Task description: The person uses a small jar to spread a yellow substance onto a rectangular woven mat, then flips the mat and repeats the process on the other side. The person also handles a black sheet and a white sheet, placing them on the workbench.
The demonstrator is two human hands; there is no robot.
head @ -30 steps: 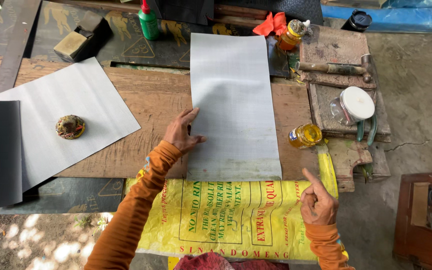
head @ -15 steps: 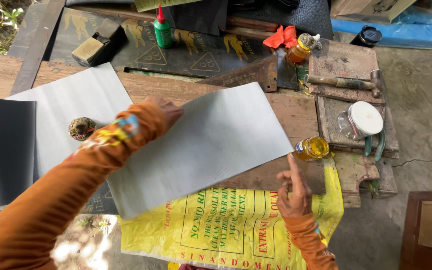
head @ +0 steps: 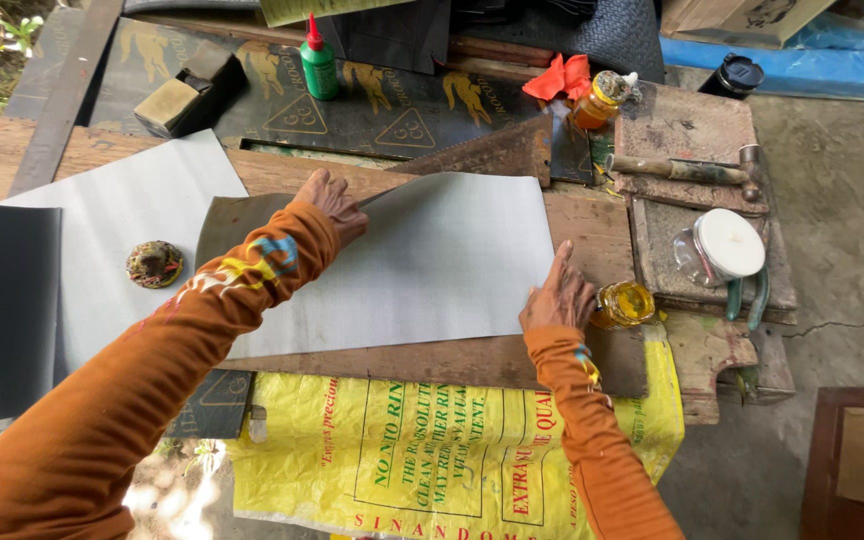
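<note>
A large light-grey sheet (head: 422,265) lies slightly askew on a wooden board (head: 452,362). My left hand (head: 335,203) reaches across and grips the sheet's far edge near its left corner, where a dark brown layer (head: 237,218) shows beneath. My right hand (head: 557,296) rests flat on the sheet's right edge, fingers spread and pointing away from me. Both arms wear orange sleeves. A small amber jar (head: 624,303) stands just right of my right hand.
A second grey sheet (head: 122,200) with a small round object (head: 154,263) lies to the left, beside a dark sheet (head: 2,300). Beyond are a green glue bottle (head: 319,62), a hammer (head: 692,170) and a white-lidded jar (head: 727,245). A yellow sack (head: 432,450) hangs below.
The grey sheet has been turned from lengthwise to crosswise on the board. My left hand moved to its far edge; my right hand rose from the yellow sack onto the sheet's right edge.
</note>
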